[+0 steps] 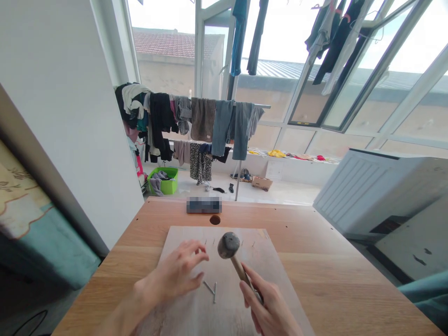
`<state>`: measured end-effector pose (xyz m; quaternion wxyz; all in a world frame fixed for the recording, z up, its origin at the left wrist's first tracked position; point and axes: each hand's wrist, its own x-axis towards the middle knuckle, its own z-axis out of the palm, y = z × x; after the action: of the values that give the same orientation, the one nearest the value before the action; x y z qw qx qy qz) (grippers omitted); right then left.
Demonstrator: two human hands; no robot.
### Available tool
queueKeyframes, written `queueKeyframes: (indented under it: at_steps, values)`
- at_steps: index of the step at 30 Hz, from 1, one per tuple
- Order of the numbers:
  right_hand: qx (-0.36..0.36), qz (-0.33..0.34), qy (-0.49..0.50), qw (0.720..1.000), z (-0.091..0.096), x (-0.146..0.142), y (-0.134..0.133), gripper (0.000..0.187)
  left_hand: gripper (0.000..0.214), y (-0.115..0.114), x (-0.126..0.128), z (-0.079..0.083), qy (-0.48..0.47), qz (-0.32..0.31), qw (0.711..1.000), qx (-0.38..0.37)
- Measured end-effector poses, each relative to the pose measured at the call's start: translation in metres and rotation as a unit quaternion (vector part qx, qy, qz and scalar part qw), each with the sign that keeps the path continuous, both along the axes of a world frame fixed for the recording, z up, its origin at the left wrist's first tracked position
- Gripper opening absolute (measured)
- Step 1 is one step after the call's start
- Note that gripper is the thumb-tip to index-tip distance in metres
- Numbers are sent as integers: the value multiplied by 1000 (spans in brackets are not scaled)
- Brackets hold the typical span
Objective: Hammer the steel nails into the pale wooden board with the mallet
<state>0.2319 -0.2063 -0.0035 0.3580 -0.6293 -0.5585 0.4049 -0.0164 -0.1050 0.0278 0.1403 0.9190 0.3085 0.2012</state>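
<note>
My right hand (268, 301) is wrapped round the wooden handle of a mallet (229, 245), whose dark, worn head is raised above a pale wooden board (241, 280). To its left my left hand (184, 270) hovers over the same board, thumb and fingers apart, with nothing visible between them. Loose nails (214, 292) lie crossed on the board, just right of my left thumb. Along the board's far side several thin nails (254, 244) stand upright in a row. The mallet head and my left hand may hide part of that row.
The board lies on a wooden table (350, 280) with a round hole (214, 220) and a blurred dark box (204, 205) near its far edge. Beyond stand a laundry rack (213, 121) and a green basket (170, 186). A white appliance (385, 191) stands at the right.
</note>
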Motion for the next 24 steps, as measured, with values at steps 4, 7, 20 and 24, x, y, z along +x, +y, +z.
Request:
queueKeyframes:
  at_steps: [4,7,20,24]
  values:
    - [44,36,-46,997,-31,22,-13,77,17,-23,12,10,115,-35,993,18]
    - [47,65,-51,995,-39,29,-13,77,12,-25,26,18,161,-24,987,-1]
    - [14,97,1,995,-31,29,-14,75,28,19,-8,12,14,85,983,-163]
    - [11,92,1,996,-30,29,-13,72,25,33,-14,6,24,119,987,-102]
